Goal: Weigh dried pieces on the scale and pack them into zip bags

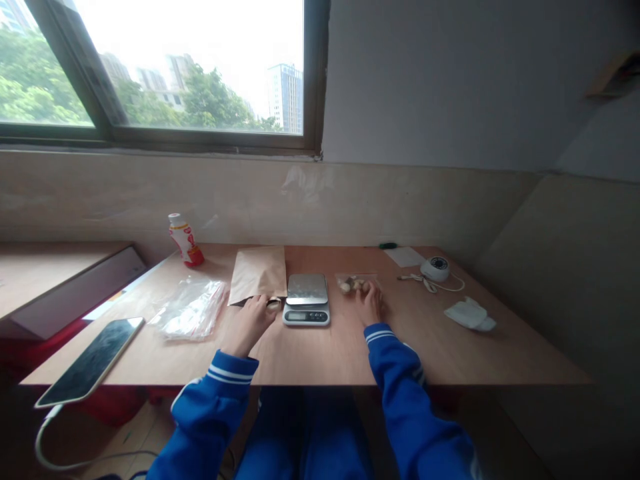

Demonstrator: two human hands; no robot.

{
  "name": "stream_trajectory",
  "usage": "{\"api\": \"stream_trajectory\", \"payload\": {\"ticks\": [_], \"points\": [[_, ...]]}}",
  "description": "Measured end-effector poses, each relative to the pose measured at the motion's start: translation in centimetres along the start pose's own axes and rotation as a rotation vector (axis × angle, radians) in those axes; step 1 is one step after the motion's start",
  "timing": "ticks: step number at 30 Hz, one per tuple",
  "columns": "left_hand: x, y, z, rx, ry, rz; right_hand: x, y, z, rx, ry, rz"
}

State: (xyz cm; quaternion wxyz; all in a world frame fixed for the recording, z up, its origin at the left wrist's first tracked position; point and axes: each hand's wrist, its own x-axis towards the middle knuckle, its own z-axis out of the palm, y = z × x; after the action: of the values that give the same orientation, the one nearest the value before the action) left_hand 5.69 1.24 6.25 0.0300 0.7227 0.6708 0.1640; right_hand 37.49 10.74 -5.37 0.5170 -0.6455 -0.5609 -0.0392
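My left hand [253, 321] is at the near, open edge of a brown kraft paper bag [259, 272], its fingers curled on the bag's mouth. A small pale piece shows at the opening beside my fingertips; its kind is unclear. My right hand [369, 305] rests on a small clear plastic bag [350, 283] with several pale, brownish rounded pieces in it, fingers bent over its near right part. Between my hands stands a white digital kitchen scale [307, 315] with a bare metal plate. I cannot read its display.
A stack of clear zip bags [193, 310] and a smartphone [95, 360] on a cable lie left. Behind them stands a red-and-white bottle [186, 241]. Rightward are a white round device [435, 269] with a cord, crumpled tissue [470, 314], paper [404, 257] and a green-handled tool [387, 246].
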Motion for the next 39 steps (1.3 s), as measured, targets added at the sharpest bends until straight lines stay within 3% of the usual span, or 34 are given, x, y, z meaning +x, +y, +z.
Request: {"api": "stream_trajectory", "payload": {"ticks": [5, 12, 14, 17, 21, 24, 29, 32, 35, 39], "points": [[3.5, 2.9, 2.1, -0.21, 0.113, 0.064, 0.0, 0.6, 0.3, -0.012, 0.018, -0.016], [7.5, 4.8, 5.2, -0.123, 0.123, 0.065, 0.0, 0.9, 0.6, -0.018, 0.012, -0.061], [7.4, 5.1, 5.4, -0.116, 0.141, 0.063, 0.0, 0.8, 0.6, -0.01, 0.012, -0.062], [6.0, 4.7, 5.1, -0.161, 0.262, 0.043, 0.0, 0.7, 0.5, -0.004, 0.004, -0.053], [2.5, 2.3, 5.3, -0.292, 0.429, -0.113, 0.0, 0.7, 0.4, -0.011, -0.005, -0.043], [0.2, -0.3, 6.4, -0.235, 0.387, -0.249, 0.1, 0.7, 0.4, -0.014, 0.001, -0.036], [-0.3, -2.8, 8.1, -0.004, 0.279, -0.188, 0.1, 0.7, 0.3, -0.015, -0.015, -0.024], [0.8, -3.2, 7.5, 0.085, 0.149, -0.076, 0.1, 0.7, 0.3, -0.007, -0.005, -0.03], [1.9, -3.6, 6.3, 0.13, -0.019, -0.05, 0.1, 0.9, 0.4, -0.004, -0.005, -0.038], [3.2, -3.9, 5.6, 0.145, -0.055, -0.075, 0.1, 1.0, 0.5, -0.01, 0.004, -0.051]]}}
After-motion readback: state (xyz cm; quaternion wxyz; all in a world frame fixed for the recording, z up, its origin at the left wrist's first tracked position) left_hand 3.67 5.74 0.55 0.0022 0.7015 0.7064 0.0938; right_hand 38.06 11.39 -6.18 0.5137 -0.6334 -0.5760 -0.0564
